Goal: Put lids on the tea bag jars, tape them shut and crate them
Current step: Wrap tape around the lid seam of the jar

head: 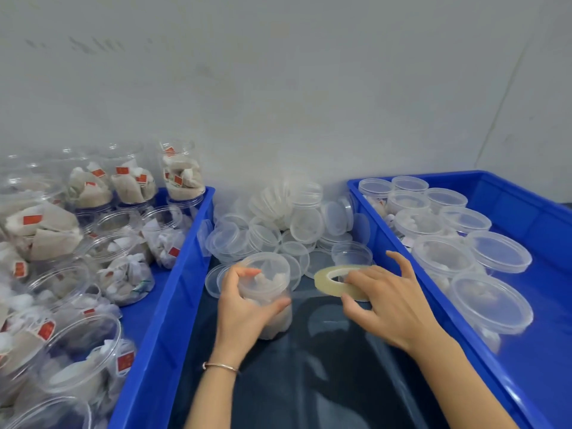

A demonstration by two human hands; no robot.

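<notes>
In left hand (pixel 244 308): lidded jar (pixel 268 292).

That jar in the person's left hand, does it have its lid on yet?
Lid on. The jar gripped by the left hand has a clear lid over its mouth. Whether tape seals it cannot be told; the right hand holds the tape roll.

Grey wall (pixel 278 88) behind; bracelet (pixel 221 366); dark cloth (pixel 309 382).

Even soft light, blurred, warped edges
</notes>
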